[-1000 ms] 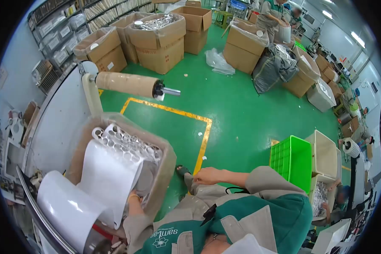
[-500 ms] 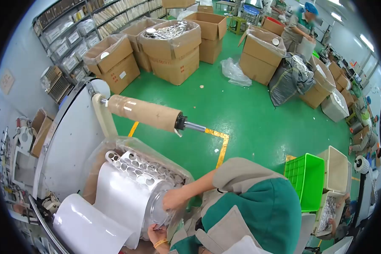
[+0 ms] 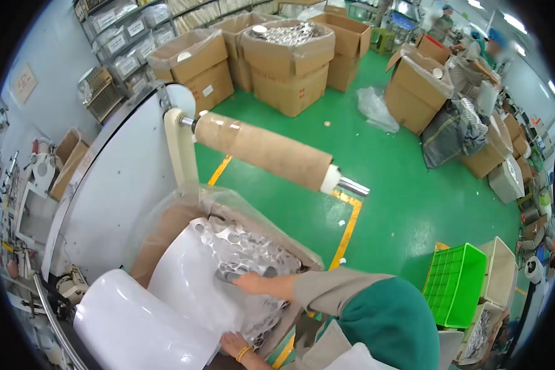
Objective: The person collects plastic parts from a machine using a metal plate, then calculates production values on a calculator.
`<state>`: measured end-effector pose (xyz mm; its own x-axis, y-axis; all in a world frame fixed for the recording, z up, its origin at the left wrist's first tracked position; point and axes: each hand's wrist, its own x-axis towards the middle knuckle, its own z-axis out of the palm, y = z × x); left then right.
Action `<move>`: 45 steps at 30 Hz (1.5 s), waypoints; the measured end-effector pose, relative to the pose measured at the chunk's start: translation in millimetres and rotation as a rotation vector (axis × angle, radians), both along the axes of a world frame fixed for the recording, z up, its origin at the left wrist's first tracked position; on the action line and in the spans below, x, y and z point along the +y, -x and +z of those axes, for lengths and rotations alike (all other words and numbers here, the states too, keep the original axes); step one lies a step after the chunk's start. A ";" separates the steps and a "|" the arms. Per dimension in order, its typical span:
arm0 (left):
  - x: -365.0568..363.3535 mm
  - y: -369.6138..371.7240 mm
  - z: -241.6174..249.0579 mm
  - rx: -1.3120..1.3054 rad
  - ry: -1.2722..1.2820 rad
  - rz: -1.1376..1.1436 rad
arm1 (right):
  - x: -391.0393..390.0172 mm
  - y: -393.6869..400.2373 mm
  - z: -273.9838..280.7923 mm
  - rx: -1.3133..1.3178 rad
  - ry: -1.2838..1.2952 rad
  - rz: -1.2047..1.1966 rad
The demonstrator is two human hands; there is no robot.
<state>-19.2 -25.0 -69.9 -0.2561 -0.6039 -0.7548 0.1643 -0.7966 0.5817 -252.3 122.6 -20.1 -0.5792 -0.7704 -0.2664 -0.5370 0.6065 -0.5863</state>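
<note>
My right hand [image 3: 251, 282] reaches into a plastic-lined cardboard box [image 3: 160, 243]. Its fingers are closed at the crumpled edge of a punched white sheet [image 3: 243, 237], beside a dark grey patch that I cannot make out. Lower down, my left hand [image 3: 232, 343], with a yellow band at the wrist, pinches the near edge of a smooth white sheet [image 3: 191, 277]. That sheet runs down into the box beside the punched one. A large white roll [image 3: 135, 324] lies to the left of both hands.
A brown paper-covered roller [image 3: 262, 148] on a metal shaft juts out above the box. On the right stand a green crate [image 3: 455, 287] and a cream bin [image 3: 498, 271]. Large cartons [image 3: 287, 77] are at the back. A co-worker [image 3: 478, 61] stands at the far right.
The view has shifted, with the scene lower and further right. My right hand has left the clear rounded plastic and now meets the punched sheet. The smooth sheet has spread and sunk.
</note>
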 end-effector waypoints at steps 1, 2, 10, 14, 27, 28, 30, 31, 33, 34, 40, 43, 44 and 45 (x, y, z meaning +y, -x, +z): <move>-3.8 -0.9 4.4 0.090 0.161 -0.097 | -13.9 -6.3 3.3 0.001 0.013 0.001; -1.9 -5.1 9.1 0.174 0.310 -0.203 | -22.3 -16.8 8.4 -0.004 0.017 -0.003; 17.0 60.9 100.5 0.919 -0.194 0.228 | 53.0 73.3 165.6 -0.135 0.354 -0.452; 54.9 88.1 54.7 0.398 0.137 -0.004 | 83.5 69.8 254.0 -0.209 0.776 -0.476; 37.6 22.4 19.3 -0.393 0.598 -0.223 | 15.0 46.7 96.2 -0.085 0.269 -0.206; 42.9 19.3 25.7 -0.510 0.985 -0.295 | 21.8 47.6 133.5 -0.080 0.289 -0.172; 48.0 21.6 59.9 -0.521 1.209 -0.499 | 40.1 44.2 208.2 -0.096 0.427 -0.263; 51.7 37.3 93.2 -0.413 1.042 -0.624 | 43.6 47.9 212.1 -0.095 0.416 -0.318; 47.7 54.6 104.9 -0.292 0.768 -0.705 | 45.4 51.7 212.5 -0.098 0.400 -0.420; 42.5 62.3 93.0 -0.277 0.663 -0.665 | 42.6 50.9 156.9 -0.087 0.316 -0.436; 50.0 99.8 118.3 0.521 0.222 -0.467 | 41.3 61.2 -11.5 -0.154 0.066 -0.466; 85.1 112.5 125.6 0.663 -0.051 -0.474 | 55.1 91.2 32.8 0.027 0.141 -0.338; 87.1 108.3 114.4 0.655 -0.107 -0.425 | 60.7 94.0 102.4 0.020 0.063 -0.285; 92.7 107.5 109.3 0.571 -0.068 -0.407 | 62.6 92.6 124.1 0.070 0.220 -0.312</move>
<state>-126.7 67.7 39.3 -0.8191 -0.3323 -0.4675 0.1106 -0.8913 0.4397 -344.9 185.3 104.0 -0.8055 -0.5889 -0.0660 -0.3901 0.6108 -0.6890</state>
